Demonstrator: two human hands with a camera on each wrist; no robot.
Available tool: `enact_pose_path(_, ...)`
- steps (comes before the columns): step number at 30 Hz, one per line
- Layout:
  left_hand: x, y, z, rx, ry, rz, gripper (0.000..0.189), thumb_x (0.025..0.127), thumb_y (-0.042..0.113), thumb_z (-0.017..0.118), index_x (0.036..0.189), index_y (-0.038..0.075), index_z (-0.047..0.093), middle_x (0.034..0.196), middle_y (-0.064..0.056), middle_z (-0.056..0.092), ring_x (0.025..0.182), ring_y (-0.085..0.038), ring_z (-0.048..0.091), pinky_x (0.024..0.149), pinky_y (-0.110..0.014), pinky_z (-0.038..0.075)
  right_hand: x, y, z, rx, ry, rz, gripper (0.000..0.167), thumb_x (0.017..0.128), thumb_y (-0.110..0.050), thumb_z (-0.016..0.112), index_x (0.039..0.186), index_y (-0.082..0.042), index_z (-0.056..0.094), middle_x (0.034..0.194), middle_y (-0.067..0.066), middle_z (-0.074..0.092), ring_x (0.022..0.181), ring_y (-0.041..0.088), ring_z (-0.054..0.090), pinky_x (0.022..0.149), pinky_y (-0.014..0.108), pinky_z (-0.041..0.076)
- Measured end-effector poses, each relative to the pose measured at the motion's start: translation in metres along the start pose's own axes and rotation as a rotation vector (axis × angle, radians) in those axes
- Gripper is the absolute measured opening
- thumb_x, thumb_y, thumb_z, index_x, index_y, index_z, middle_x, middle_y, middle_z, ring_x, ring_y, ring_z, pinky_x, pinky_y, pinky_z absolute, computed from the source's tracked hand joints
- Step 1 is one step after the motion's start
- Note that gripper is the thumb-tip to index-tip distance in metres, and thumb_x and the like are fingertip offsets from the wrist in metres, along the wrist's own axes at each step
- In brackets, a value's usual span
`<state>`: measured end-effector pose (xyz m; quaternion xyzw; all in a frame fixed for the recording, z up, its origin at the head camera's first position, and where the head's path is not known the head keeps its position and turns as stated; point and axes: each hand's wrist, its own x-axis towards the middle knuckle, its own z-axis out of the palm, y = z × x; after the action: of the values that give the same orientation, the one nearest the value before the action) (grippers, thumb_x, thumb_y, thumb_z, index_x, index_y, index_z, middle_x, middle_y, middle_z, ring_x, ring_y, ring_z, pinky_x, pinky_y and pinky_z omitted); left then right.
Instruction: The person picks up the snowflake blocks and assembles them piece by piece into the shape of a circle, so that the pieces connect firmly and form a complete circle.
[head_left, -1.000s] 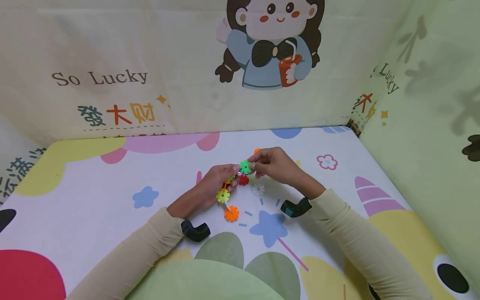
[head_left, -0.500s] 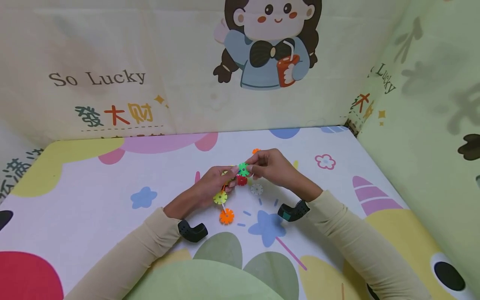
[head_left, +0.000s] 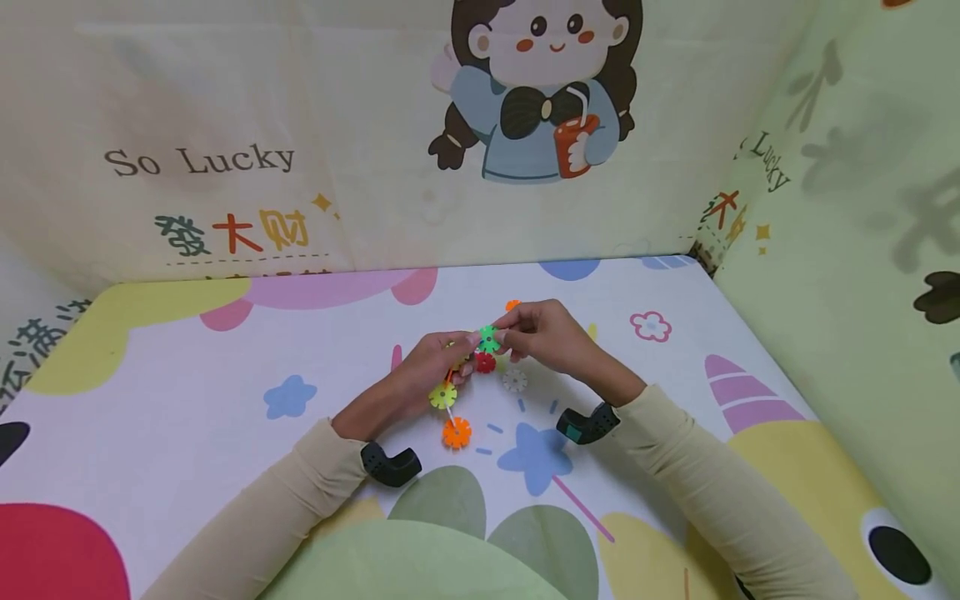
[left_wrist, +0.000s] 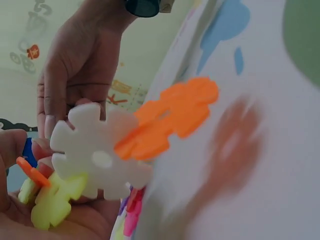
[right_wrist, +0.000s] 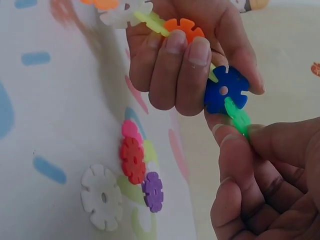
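Note:
My left hand (head_left: 427, 367) grips a chain of notched, flower-shaped plastic interlocking discs. At the chain's lower end an orange disc (left_wrist: 190, 107) is slotted into a white disc (left_wrist: 77, 137), followed by a yellow disc (left_wrist: 57, 202). Further up, a second orange disc (right_wrist: 185, 30) shows behind the left fingertips. A blue disc (right_wrist: 217, 97) sits by the left thumb and fingers. Between finger and thumb, my right hand (head_left: 551, 333) pinches a green disc (right_wrist: 241, 122), whose edge meets the blue disc. The left fingers partly hide the chain's middle.
Loose discs lie on the patterned table cover below the hands: white (right_wrist: 100, 197), red (right_wrist: 132, 160), purple (right_wrist: 153, 192) and pink (right_wrist: 131, 130). Another orange disc (head_left: 513, 305) shows behind the right hand. A printed cloth (head_left: 360, 108) hangs along the table's back edge.
Both hands have sunk very slightly, with the green disc still between them. The orange end of the hanging chain has swung a little left and down.

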<state>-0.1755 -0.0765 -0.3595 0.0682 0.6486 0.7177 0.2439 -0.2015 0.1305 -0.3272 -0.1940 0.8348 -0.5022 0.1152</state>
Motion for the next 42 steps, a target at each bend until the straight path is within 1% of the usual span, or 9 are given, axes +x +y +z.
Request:
enact_pose_path(7, -0.001, 0.001, 0.001, -0.023, 0.043, -0.06, 0.037, 0.102, 0.03, 0.052, 0.119, -0.002, 0.056, 0.071, -0.005, 0.044, 0.058, -0.014, 0.04, 0.053, -0.02, 0.037, -0.002, 0.002, -0.003, -0.026, -0.003, 0.001, 0.018, 0.092, -0.002, 0.061, 0.107, 0.002, 0.069, 0.081, 0.01, 0.07, 0.069, 0.025, 0.067, 0.07, 0.034, 0.057)
enact_pose_path(12, -0.002, 0.0, -0.001, -0.072, 0.08, -0.09, 0.037, 0.101, 0.031, 0.053, 0.123, 0.002, 0.054, 0.071, -0.003, 0.046, 0.056, -0.013, 0.041, 0.052, -0.018, 0.039, -0.005, 0.009, -0.007, -0.09, 0.001, 0.018, 0.018, 0.094, -0.008, 0.063, 0.108, 0.001, 0.07, 0.086, 0.008, 0.07, 0.072, 0.024, 0.066, 0.071, 0.035, 0.056)
enact_pose_path(16, -0.003, 0.0, -0.004, -0.109, 0.106, -0.082, 0.038, 0.101, 0.031, 0.054, 0.126, 0.004, 0.053, 0.069, -0.003, 0.046, 0.054, -0.012, 0.041, 0.052, -0.018, 0.04, -0.007, 0.017, -0.01, -0.14, -0.017, 0.036, 0.019, 0.093, -0.01, 0.066, 0.107, 0.001, 0.071, 0.093, 0.007, 0.07, 0.073, 0.021, 0.064, 0.069, 0.031, 0.053)
enact_pose_path(20, -0.005, 0.004, -0.005, -0.128, 0.112, -0.05, 0.036, 0.101, 0.031, 0.053, 0.126, 0.005, 0.055, 0.067, -0.003, 0.046, 0.054, -0.013, 0.04, 0.051, -0.019, 0.04, -0.008, 0.021, -0.011, -0.245, -0.054, 0.029, 0.019, 0.09, -0.008, 0.069, 0.107, -0.001, 0.073, 0.094, 0.005, 0.07, 0.073, 0.019, 0.059, 0.065, 0.028, 0.05)
enact_pose_path(23, -0.007, 0.01, -0.004, -0.127, 0.111, -0.014, 0.035, 0.102, 0.031, 0.051, 0.126, 0.005, 0.055, 0.067, -0.003, 0.046, 0.054, -0.013, 0.04, 0.053, -0.02, 0.04, -0.009, 0.021, -0.01, -0.325, -0.097, 0.03, 0.02, 0.089, -0.007, 0.07, 0.107, -0.002, 0.073, 0.092, 0.003, 0.07, 0.074, 0.018, 0.057, 0.067, 0.027, 0.049)
enact_pose_path(28, -0.011, 0.018, -0.003, -0.147, 0.101, 0.022, 0.036, 0.103, 0.03, 0.049, 0.129, 0.006, 0.053, 0.068, -0.003, 0.047, 0.054, -0.012, 0.041, 0.055, -0.02, 0.042, -0.01, 0.023, -0.007, -0.363, -0.158, 0.063, 0.021, 0.087, -0.006, 0.071, 0.108, -0.003, 0.072, 0.091, 0.001, 0.068, 0.076, 0.017, 0.058, 0.07, 0.027, 0.051)
enact_pose_path(33, -0.014, 0.021, -0.001, -0.148, 0.105, 0.046, 0.034, 0.103, 0.03, 0.049, 0.122, 0.003, 0.056, 0.07, -0.004, 0.05, 0.052, -0.012, 0.044, 0.054, -0.019, 0.043, -0.01, 0.022, -0.001, -0.398, -0.17, 0.087, 0.022, 0.086, -0.007, 0.073, 0.108, -0.005, 0.073, 0.094, 0.0, 0.066, 0.082, 0.018, 0.056, 0.07, 0.027, 0.05)
enact_pose_path(37, -0.013, 0.02, 0.001, -0.139, 0.125, 0.038, 0.032, 0.102, 0.03, 0.051, 0.118, 0.003, 0.059, 0.075, -0.006, 0.054, 0.052, -0.013, 0.046, 0.054, -0.019, 0.046, -0.011, 0.018, 0.003, -0.431, -0.185, 0.113, 0.021, 0.084, -0.008, 0.076, 0.105, -0.007, 0.074, 0.094, 0.0, 0.063, 0.085, 0.019, 0.055, 0.071, 0.027, 0.05)
enact_pose_path(42, -0.011, 0.017, 0.003, -0.103, 0.118, 0.007, 0.033, 0.103, 0.03, 0.05, 0.114, 0.001, 0.06, 0.079, -0.009, 0.057, 0.054, -0.014, 0.048, 0.054, -0.019, 0.046, -0.013, 0.017, 0.005, -0.445, -0.207, 0.119, 0.015, 0.083, -0.009, 0.077, 0.097, -0.009, 0.071, 0.09, 0.001, 0.061, 0.084, 0.019, 0.055, 0.072, 0.028, 0.051)
